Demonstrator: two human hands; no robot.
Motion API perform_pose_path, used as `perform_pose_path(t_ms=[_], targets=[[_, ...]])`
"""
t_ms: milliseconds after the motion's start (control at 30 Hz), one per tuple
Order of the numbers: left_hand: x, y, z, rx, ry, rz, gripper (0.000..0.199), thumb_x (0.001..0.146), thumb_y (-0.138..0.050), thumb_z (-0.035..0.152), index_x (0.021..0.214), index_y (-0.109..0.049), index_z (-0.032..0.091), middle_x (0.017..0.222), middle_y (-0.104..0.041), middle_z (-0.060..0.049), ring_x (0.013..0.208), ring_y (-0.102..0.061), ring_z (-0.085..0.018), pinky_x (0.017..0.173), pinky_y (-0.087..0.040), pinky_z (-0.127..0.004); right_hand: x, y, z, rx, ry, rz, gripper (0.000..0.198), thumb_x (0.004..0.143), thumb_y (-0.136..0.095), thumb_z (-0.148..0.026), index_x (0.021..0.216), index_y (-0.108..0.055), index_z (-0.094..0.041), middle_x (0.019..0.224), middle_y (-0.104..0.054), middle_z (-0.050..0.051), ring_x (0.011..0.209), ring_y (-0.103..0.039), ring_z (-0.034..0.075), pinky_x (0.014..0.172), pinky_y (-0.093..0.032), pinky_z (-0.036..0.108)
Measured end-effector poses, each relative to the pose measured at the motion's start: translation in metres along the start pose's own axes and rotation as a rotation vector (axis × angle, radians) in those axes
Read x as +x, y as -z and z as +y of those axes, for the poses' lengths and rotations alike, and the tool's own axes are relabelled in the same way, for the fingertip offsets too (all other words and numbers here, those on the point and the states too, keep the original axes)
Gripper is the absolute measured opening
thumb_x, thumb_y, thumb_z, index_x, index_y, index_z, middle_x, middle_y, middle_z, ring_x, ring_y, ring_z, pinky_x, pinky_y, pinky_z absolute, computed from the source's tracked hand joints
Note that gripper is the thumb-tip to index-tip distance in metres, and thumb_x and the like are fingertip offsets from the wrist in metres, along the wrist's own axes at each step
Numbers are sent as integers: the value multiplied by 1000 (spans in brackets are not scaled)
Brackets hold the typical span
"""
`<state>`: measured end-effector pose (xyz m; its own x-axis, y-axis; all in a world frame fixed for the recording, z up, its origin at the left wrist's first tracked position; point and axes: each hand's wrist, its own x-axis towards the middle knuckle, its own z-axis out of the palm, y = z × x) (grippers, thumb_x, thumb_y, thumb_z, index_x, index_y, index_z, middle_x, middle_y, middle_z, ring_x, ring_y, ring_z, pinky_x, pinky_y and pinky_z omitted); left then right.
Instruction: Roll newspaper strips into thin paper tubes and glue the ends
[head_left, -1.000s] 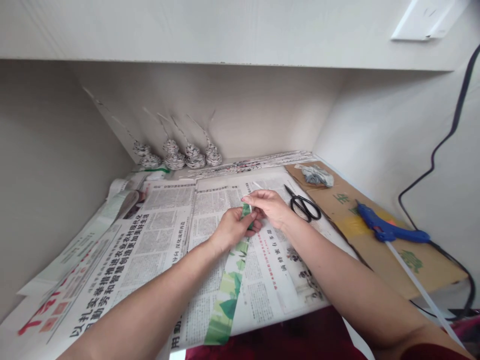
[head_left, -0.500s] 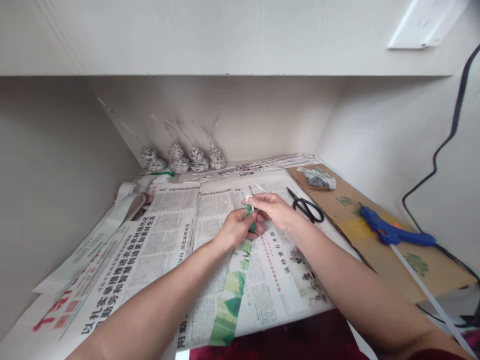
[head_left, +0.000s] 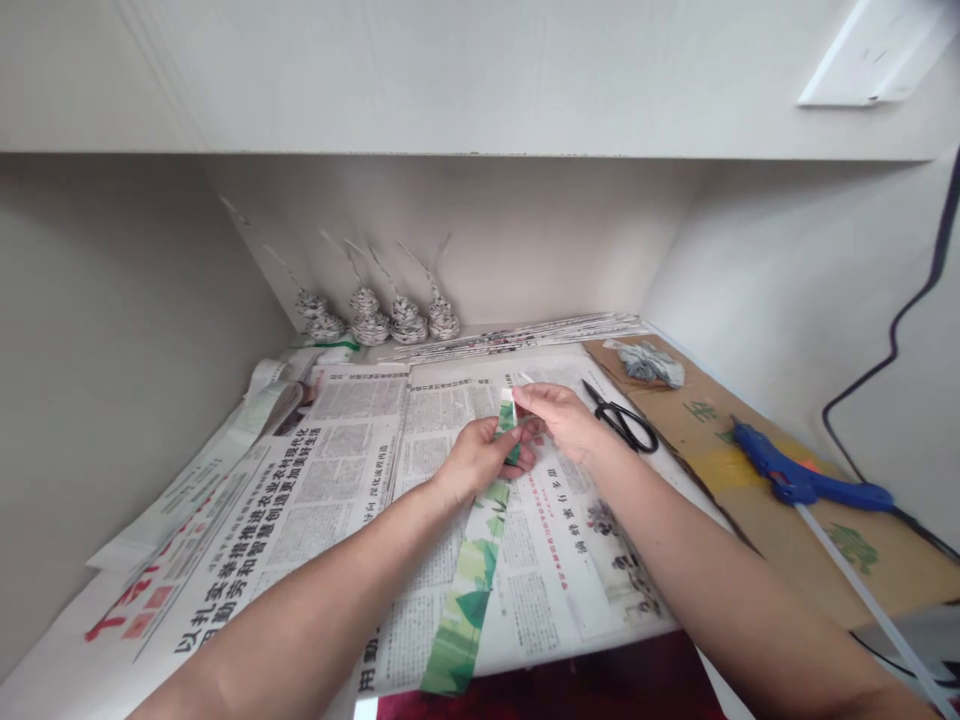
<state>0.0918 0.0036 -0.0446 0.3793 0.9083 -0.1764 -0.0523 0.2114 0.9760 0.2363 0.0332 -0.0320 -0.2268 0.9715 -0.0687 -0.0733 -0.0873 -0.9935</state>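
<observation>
A long green-and-white patterned paper strip runs from my hands down past the front edge of the newspaper. My left hand pinches the strip near its upper end, thumb on top and fingers beneath. At the white-edged top, my right hand has thumb and fingers closed on the strip's right edge. Its other fingertips are partly hidden behind the strip. Just right of my right hand lie black-handled scissors, apart from it.
Several woven paper gourd shapes stand at the back left, beside a bundle of thin rolled paper sticks. On the right, cardboard carries a blue glue gun and a crumpled cloth-like wad. A shelf panel overhangs the back.
The view has shifted slightly, so everything sits a little further right. Both hands keep hold of the strip, and its top end now shows a bit more above the left thumb.
</observation>
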Motion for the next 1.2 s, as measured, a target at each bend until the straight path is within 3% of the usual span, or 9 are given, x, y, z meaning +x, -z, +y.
perform_pose_path(t_ms=[200, 400, 633, 833, 1033, 1200], targets=[[3, 3, -1, 3, 2, 31, 21, 83, -56, 34, 84, -61, 13, 71, -66, -7, 62, -65, -13, 59, -54, -25, 1, 4, 2, -170, 38, -33, 32, 62, -76, -44, 71, -63, -16, 56, -60, -1, 46, -51, 9, 39, -33, 20], [3, 3, 0, -52, 18, 74, 25, 84, -55, 37, 93, -59, 14, 75, -66, -7, 58, -65, -13, 55, -54, -26, 2, 8, 2, -135, -15, -11, 30, 65, -73, -43, 73, -65, -15, 64, -62, 1, 48, -51, 9, 41, -36, 20], [5, 3, -1, -101, 31, 127, 21, 81, -60, 32, 83, -62, 11, 76, -67, -8, 62, -66, -15, 56, -56, -26, 2, 11, 0, -120, -28, -53, 33, 67, -71, -45, 79, -66, -15, 61, -62, 2, 49, -52, 10, 42, -38, 21], [5, 4, -2, -88, 56, 113, 19, 82, -60, 29, 84, -63, 11, 74, -67, -7, 60, -66, -14, 58, -56, -25, 4, 12, 2, -126, 16, 19, 33, 64, -74, -43, 80, -67, -15, 65, -65, 3, 50, -51, 10, 43, -39, 21], [5, 5, -1, -44, 57, 133, 24, 82, -58, 35, 91, -62, 13, 72, -66, -5, 53, -64, -13, 53, -55, -26, 6, 15, 5, -101, -8, -19, 30, 68, -71, -42, 78, -67, -15, 64, -64, 4, 51, -54, 12, 42, -38, 22], [6, 7, -3, -60, 30, 120, 25, 81, -59, 36, 88, -62, 13, 74, -66, -6, 57, -65, -14, 54, -55, -25, 5, 15, 4, -142, 17, -149, 29, 71, -69, -42, 78, -67, -14, 68, -64, 4, 52, -54, 10, 44, -37, 22]])
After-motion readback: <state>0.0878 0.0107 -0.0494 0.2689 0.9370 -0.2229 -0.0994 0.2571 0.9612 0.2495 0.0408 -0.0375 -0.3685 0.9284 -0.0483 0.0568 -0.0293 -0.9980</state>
